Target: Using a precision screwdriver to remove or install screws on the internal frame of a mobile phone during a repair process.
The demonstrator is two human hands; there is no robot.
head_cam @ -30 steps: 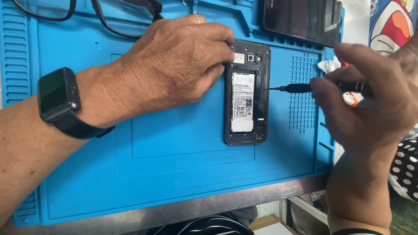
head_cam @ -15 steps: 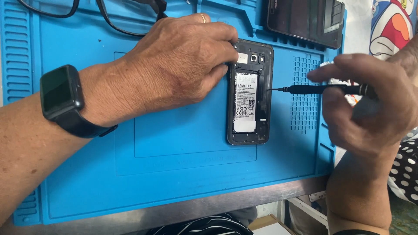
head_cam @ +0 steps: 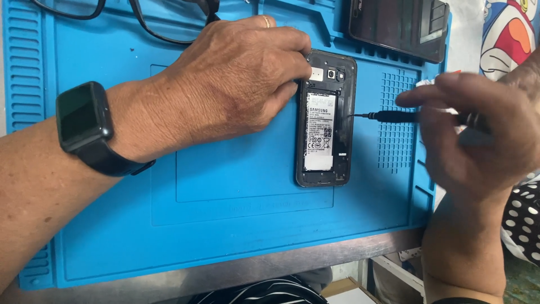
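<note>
Right hand (head_cam: 484,141) at right of frame pinches a slim black-shafted precision screwdriver (head_cam: 394,117) between thumb and curled fingers, shaft level, tip at the right edge of the opened black smartphone with its back cover off (head_cam: 326,118); the sideways approach likely lets the tip reach a screw or clip near the rim, but the exact contact spot is too small to tell; hand is motion-blurred. Left hand (head_cam: 236,84) lies palm down at upper centre, fingers pressed together, tips on the phone's upper left corner beside the camera module; looks like a hold-down so the phone doesn't slide under tool pressure. Phone lies flat, long axis vertical in frame, centre-right, white-labelled battery facing up. Left wrist carries a black square-faced smartwatch (head_cam: 81,121), gold ring on one finger. Surface: bright blue silicone repair mat (head_cam: 236,225) with moulded ribs at far left and a grid of small pockets just right of the phone, likely for parts; the mat sits on a grey metal bench edge (head_cam: 315,262) along the bottom. Black-framed spectacles (head_cam: 140,19) at upper left, well apart from the work; second dark phone-like slab (head_cam: 399,25) at upper right on the mat rim. Cartoon-print cloth (head_cam: 509,34) at far upper right; polka-dot fabric (head_cam: 523,225) at lower right.
</note>
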